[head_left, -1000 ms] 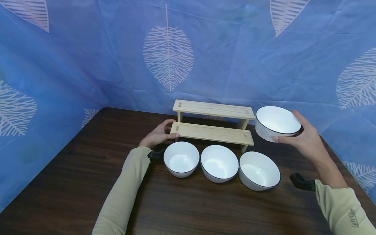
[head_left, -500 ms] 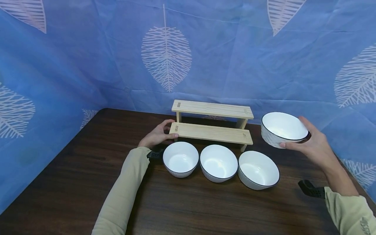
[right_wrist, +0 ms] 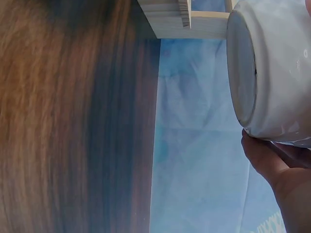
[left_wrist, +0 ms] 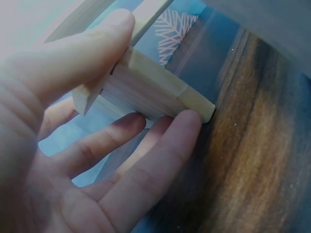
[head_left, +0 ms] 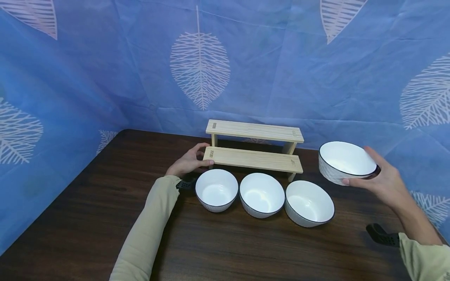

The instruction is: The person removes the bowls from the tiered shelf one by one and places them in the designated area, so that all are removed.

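My right hand [head_left: 386, 182] holds a white bowl [head_left: 346, 166] with a dark rim, thumb on its near side and fingers round the far side. The bowl is up off the table, right of a two-tier wooden riser [head_left: 253, 158]; its foot and textured side face the right wrist view. My left hand [head_left: 190, 160] grips the left end of the riser's lower step, thumb over the board [left_wrist: 146, 24] and fingertips against the end leg [left_wrist: 150, 90]. In front of the riser stand three similar bowls in a row: left [head_left: 216, 189], middle [head_left: 262, 195] and right [head_left: 310, 203].
Everything stands on a dark wood-grain table [head_left: 225, 249]. A blue cloth [head_left: 260, 70] with white leaf prints hangs behind and at both sides. The riser's upper step [head_left: 254, 130] is close to the cloth. Both steps carry nothing.
My right hand has carried the bowl to the right and lower, away from the riser. The left hand stays at the riser's end, and the three bowls on the table have not moved.
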Demonstrator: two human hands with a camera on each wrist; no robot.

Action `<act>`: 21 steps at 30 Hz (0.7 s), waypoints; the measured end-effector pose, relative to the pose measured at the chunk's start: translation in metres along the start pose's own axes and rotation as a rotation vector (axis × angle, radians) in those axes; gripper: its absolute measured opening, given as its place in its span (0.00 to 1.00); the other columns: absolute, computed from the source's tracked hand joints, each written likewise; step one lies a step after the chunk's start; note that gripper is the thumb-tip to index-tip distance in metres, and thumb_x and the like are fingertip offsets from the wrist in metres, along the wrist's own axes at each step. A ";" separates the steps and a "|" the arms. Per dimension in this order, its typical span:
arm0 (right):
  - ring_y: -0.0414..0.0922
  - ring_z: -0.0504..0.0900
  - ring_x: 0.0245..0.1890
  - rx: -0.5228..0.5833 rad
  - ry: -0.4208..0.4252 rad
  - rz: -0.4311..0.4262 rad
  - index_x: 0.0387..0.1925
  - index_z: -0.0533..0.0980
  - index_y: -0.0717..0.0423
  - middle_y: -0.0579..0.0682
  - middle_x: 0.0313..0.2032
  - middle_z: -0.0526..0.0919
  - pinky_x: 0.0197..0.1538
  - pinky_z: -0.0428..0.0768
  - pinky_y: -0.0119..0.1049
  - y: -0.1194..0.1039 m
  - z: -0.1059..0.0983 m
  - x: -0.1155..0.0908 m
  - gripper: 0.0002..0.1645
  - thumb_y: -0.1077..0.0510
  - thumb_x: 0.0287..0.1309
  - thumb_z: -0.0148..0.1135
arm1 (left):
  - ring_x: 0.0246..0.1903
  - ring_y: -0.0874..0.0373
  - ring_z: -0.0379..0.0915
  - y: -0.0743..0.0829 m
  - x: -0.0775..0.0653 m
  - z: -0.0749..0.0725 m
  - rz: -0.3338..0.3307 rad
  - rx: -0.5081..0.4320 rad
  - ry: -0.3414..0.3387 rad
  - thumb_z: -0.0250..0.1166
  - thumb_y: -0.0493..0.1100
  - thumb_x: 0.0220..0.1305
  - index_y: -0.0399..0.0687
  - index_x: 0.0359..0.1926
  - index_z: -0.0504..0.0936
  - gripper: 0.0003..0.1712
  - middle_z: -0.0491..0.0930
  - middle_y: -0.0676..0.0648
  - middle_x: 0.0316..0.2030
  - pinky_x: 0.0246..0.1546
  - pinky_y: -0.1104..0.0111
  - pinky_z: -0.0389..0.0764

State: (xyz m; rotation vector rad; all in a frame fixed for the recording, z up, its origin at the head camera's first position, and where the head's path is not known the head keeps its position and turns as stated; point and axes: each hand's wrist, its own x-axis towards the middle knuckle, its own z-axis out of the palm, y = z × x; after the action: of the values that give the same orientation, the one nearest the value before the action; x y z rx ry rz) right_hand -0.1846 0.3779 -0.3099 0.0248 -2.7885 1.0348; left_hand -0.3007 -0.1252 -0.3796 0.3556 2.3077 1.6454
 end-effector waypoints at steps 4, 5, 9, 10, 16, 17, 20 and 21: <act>0.74 0.59 0.65 -0.026 0.002 -0.004 0.81 0.37 0.53 0.79 0.71 0.52 0.37 0.64 0.26 0.003 -0.002 -0.003 0.68 0.50 0.57 0.76 | 0.52 0.39 0.78 0.000 0.000 0.000 -0.003 -0.002 -0.001 0.68 0.38 0.69 0.44 0.78 0.53 0.45 0.70 0.30 0.56 0.50 0.52 0.83; 0.74 0.60 0.65 -0.034 0.002 -0.006 0.81 0.37 0.53 0.80 0.71 0.53 0.37 0.64 0.26 0.004 -0.002 -0.004 0.68 0.50 0.57 0.76 | 0.52 0.39 0.78 0.000 0.000 0.000 -0.005 -0.003 -0.001 0.68 0.38 0.69 0.44 0.78 0.53 0.45 0.70 0.30 0.56 0.50 0.52 0.83; 0.74 0.61 0.62 -0.041 -0.005 -0.014 0.81 0.38 0.56 0.81 0.70 0.54 0.34 0.63 0.24 0.008 -0.002 -0.007 0.68 0.51 0.56 0.76 | 0.51 0.39 0.78 0.000 0.000 -0.001 -0.011 -0.006 -0.002 0.68 0.38 0.69 0.45 0.78 0.53 0.45 0.69 0.30 0.57 0.50 0.52 0.83; 0.67 0.65 0.62 -0.040 -0.008 -0.014 0.81 0.38 0.56 0.81 0.70 0.54 0.33 0.64 0.23 0.010 -0.002 -0.007 0.68 0.51 0.56 0.76 | 0.52 0.39 0.78 0.000 0.000 -0.001 -0.011 -0.006 -0.004 0.68 0.38 0.69 0.45 0.78 0.53 0.45 0.69 0.30 0.57 0.50 0.52 0.83; 0.39 0.74 0.50 -0.070 0.003 -0.011 0.81 0.39 0.58 0.82 0.68 0.56 0.31 0.65 0.20 0.013 -0.001 -0.011 0.70 0.50 0.54 0.78 | 0.52 0.40 0.78 0.002 0.000 -0.001 -0.003 0.001 -0.008 0.69 0.39 0.69 0.45 0.78 0.54 0.45 0.70 0.30 0.57 0.51 0.51 0.83; 0.38 0.75 0.48 -0.074 0.001 -0.012 0.81 0.39 0.59 0.82 0.68 0.56 0.31 0.65 0.20 0.013 -0.001 -0.012 0.70 0.50 0.54 0.78 | 0.52 0.40 0.78 0.002 0.000 -0.001 -0.003 0.002 -0.008 0.69 0.39 0.69 0.45 0.78 0.54 0.45 0.70 0.30 0.57 0.51 0.51 0.83; 0.18 0.64 0.36 -0.088 -0.010 -0.010 0.80 0.39 0.61 0.83 0.66 0.57 0.29 0.67 0.20 0.016 -0.001 -0.013 0.71 0.50 0.53 0.79 | 0.52 0.39 0.78 0.001 0.000 0.000 -0.006 -0.002 -0.007 0.68 0.38 0.69 0.44 0.78 0.54 0.44 0.70 0.30 0.57 0.50 0.52 0.83; 0.17 0.65 0.34 -0.087 -0.016 -0.007 0.80 0.37 0.62 0.84 0.65 0.56 0.29 0.67 0.20 0.017 -0.001 -0.014 0.71 0.50 0.53 0.78 | 0.52 0.39 0.78 0.001 0.000 0.000 -0.008 -0.003 -0.006 0.68 0.38 0.69 0.44 0.78 0.54 0.44 0.70 0.30 0.57 0.50 0.52 0.83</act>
State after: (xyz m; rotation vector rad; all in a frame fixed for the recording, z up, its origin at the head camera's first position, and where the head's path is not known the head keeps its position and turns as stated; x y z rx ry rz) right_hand -0.1721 0.3907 -0.3225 0.0325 -2.8430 0.9146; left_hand -0.3004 -0.1252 -0.3781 0.3495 2.2989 1.6418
